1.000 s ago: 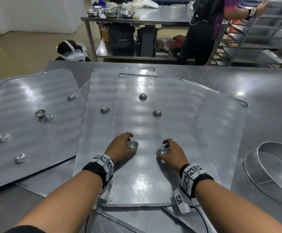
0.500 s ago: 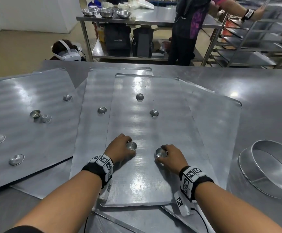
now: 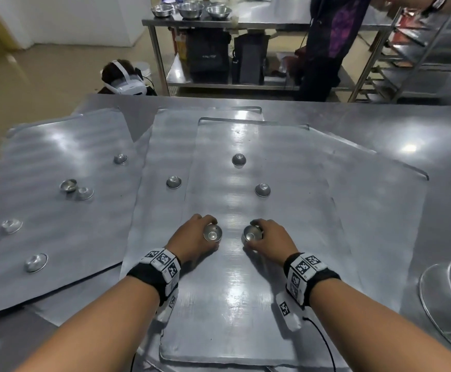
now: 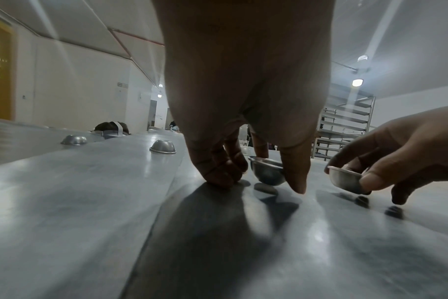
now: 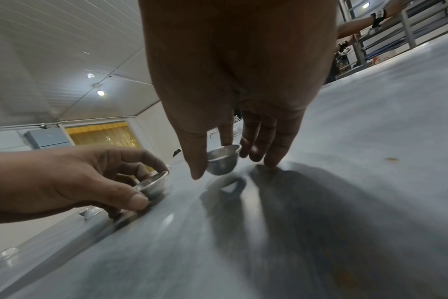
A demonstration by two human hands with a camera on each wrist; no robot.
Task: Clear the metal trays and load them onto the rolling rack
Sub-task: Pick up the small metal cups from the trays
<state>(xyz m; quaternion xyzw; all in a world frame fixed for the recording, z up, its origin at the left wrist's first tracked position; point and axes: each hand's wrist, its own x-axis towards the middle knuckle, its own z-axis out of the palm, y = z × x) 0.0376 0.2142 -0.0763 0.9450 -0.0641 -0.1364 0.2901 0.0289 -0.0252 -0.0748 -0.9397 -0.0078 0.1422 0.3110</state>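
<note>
Both small cups are off the tray now, where a second ago they were still sitting on it under the fingers! Left hand [image 3: 192,237] pinches the left cup [image 3: 212,233] between thumb and fingers, mouth up, just above the top tray [image 3: 235,304]; right hand [image 3: 271,241] pinches the right cup [image 3: 251,234] the same way, the two cups close together but apart. Ahead on that tray, two upturned cups [image 3: 238,159] wait. More cups dot the left tray [image 3: 57,237]. Far right, the rolling rack [image 3: 420,49], another person [image 3: 329,44] beside it.
</note>
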